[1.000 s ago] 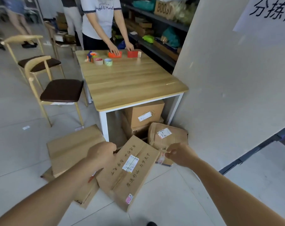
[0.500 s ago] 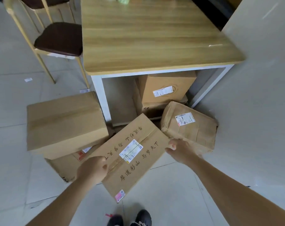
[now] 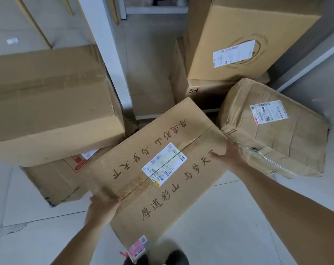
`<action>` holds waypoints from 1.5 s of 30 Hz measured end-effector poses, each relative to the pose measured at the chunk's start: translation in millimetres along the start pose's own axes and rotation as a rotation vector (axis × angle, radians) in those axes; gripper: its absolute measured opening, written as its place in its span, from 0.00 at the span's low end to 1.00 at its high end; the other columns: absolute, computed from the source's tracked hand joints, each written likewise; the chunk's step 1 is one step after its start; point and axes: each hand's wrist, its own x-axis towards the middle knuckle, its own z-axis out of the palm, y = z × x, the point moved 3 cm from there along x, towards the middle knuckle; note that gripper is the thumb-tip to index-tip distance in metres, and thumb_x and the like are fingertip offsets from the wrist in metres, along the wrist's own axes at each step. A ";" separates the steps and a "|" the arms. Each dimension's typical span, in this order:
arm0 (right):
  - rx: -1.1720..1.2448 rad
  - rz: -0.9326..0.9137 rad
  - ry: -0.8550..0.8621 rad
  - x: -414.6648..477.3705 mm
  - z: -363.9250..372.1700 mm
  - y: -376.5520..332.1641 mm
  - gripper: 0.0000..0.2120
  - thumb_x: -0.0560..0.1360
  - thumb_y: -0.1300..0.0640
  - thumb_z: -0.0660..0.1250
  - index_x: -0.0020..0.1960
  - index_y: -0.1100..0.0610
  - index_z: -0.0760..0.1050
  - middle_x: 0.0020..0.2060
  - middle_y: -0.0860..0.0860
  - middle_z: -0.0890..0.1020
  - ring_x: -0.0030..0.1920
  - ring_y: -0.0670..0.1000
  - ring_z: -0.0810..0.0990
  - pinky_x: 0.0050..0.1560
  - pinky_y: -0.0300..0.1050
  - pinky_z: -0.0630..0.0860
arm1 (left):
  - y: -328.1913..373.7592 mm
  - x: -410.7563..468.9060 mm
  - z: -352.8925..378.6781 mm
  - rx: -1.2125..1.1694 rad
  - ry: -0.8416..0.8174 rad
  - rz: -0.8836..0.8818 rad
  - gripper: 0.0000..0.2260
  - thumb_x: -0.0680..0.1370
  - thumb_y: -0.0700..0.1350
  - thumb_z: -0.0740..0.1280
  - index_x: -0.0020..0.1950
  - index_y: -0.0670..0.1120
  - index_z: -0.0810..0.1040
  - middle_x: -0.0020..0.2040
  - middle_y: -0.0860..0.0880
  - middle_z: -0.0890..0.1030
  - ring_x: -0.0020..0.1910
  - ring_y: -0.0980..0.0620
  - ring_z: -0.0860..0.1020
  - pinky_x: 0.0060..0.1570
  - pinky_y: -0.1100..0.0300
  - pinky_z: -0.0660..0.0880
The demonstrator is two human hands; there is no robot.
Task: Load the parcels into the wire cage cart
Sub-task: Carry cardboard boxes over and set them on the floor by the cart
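Observation:
A long cardboard parcel (image 3: 143,188) with black printed characters and a white label lies tilted on the floor in front of me. My left hand (image 3: 102,206) grips its left long edge, fingers curled over the side. My right hand (image 3: 228,156) holds the opposite edge, thumb lying on the top face. No wire cage cart is in view.
A large plain box (image 3: 47,104) sits on another box (image 3: 62,178) at the left. A crumpled taped parcel (image 3: 273,131) lies at the right, touching my right hand's side. Two stacked boxes (image 3: 238,41) stand under the table, beside its white leg (image 3: 108,54). My shoes (image 3: 173,258) are below.
I have bent down much closer to the parcels. Both hands went from reaching to taking hold of the long parcel's two side edges.

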 end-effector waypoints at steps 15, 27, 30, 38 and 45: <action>0.015 0.236 -0.027 5.8 20.9 40.7 0.42 0.65 0.36 0.73 0.70 0.57 0.67 0.72 0.59 0.64 0.73 0.63 0.59 0.67 0.60 0.68 | -5.8 -4.3 -20.7 -0.503 0.032 -0.149 0.19 0.70 0.38 0.71 0.59 0.38 0.71 0.53 0.38 0.79 0.51 0.40 0.77 0.54 0.45 0.76; 0.157 0.396 -0.060 -127.0 -39.5 88.8 0.35 0.66 0.36 0.72 0.64 0.57 0.70 0.58 0.56 0.73 0.63 0.59 0.69 0.62 0.56 0.72 | 21.6 -104.6 -75.9 -0.445 0.038 -0.086 0.24 0.73 0.50 0.72 0.66 0.43 0.70 0.60 0.41 0.76 0.59 0.38 0.75 0.62 0.39 0.71; 0.214 0.467 -0.046 -166.3 -66.8 107.1 0.34 0.65 0.36 0.70 0.63 0.56 0.70 0.57 0.55 0.73 0.61 0.58 0.70 0.61 0.56 0.74 | 44.3 -137.8 -87.9 -0.394 -0.008 -0.031 0.24 0.73 0.48 0.73 0.64 0.42 0.70 0.59 0.40 0.76 0.57 0.38 0.75 0.59 0.40 0.73; 0.404 0.613 0.113 -263.8 -160.3 156.3 0.34 0.68 0.39 0.71 0.65 0.59 0.69 0.60 0.58 0.72 0.65 0.60 0.69 0.64 0.56 0.71 | 137.4 -229.8 -109.8 -0.263 -0.113 0.265 0.20 0.75 0.36 0.70 0.65 0.45 0.71 0.58 0.43 0.76 0.60 0.40 0.74 0.59 0.46 0.72; 0.560 0.707 0.311 -340.5 -233.3 187.9 0.31 0.68 0.40 0.70 0.63 0.59 0.70 0.60 0.58 0.73 0.66 0.59 0.67 0.63 0.55 0.71 | 214.1 -312.0 -118.9 -0.181 -0.162 0.518 0.19 0.77 0.39 0.69 0.67 0.48 0.73 0.61 0.46 0.78 0.60 0.41 0.76 0.60 0.47 0.73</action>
